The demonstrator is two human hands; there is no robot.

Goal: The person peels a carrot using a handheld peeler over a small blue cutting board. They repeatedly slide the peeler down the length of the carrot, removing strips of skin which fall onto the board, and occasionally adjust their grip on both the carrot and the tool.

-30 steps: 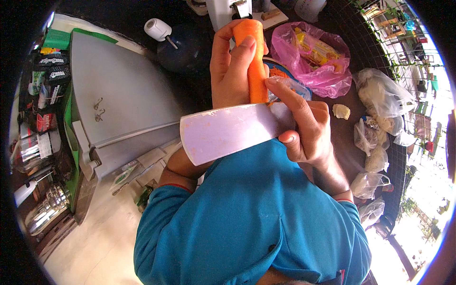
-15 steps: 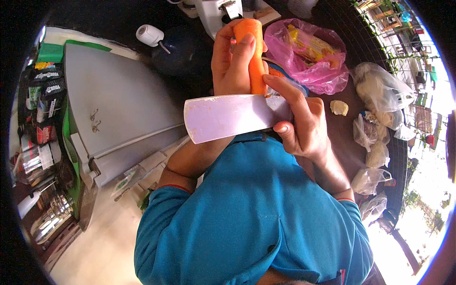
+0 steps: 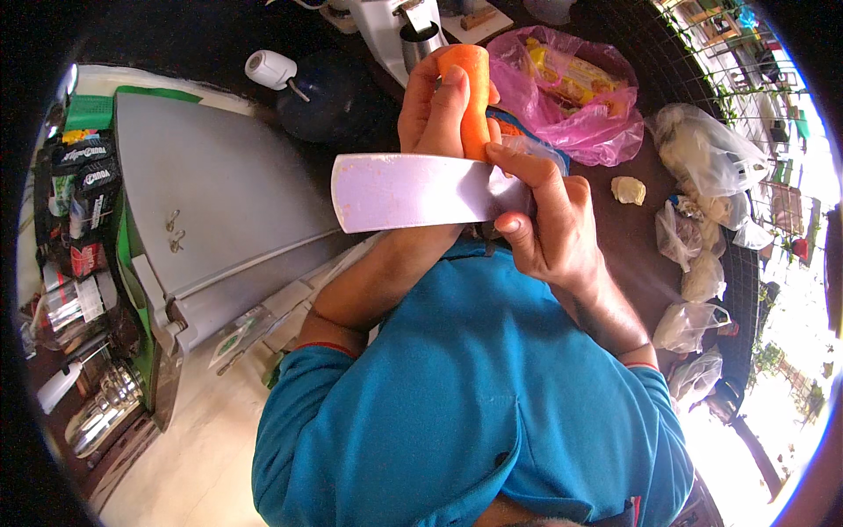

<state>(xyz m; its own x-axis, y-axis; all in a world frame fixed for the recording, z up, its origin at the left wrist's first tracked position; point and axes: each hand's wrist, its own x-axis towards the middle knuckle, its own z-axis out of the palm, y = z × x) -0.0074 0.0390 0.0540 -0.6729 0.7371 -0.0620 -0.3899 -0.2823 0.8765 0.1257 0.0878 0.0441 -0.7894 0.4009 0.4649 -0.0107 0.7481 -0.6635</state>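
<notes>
My left hand (image 3: 430, 114) is closed around a peeled orange carrot (image 3: 475, 101), held upright with its thick end up and the thumb along its side. In my right hand (image 3: 558, 224) is a cleaver (image 3: 413, 191), its wide pale blade lying crosswise to the left, just below the carrot's lower end. The right index finger reaches along the top of the blade to the carrot's lower tip. The cleaver's handle is hidden inside my right hand. Behind the hands, an orange-filled container (image 3: 511, 127) is partly covered.
A pink plastic bag (image 3: 606, 132) with a yellow packet lies beyond my right hand. Near it sits a small pale lump (image 3: 628, 190). Clear plastic bags (image 3: 707, 154) line the right side. At left stands a grey refrigerator (image 3: 211, 184); a white machine (image 3: 378, 31) is at the back.
The cleaver has moved up slightly and its blade now lies more level. The carrot has dropped a little, with both hands still holding their things.
</notes>
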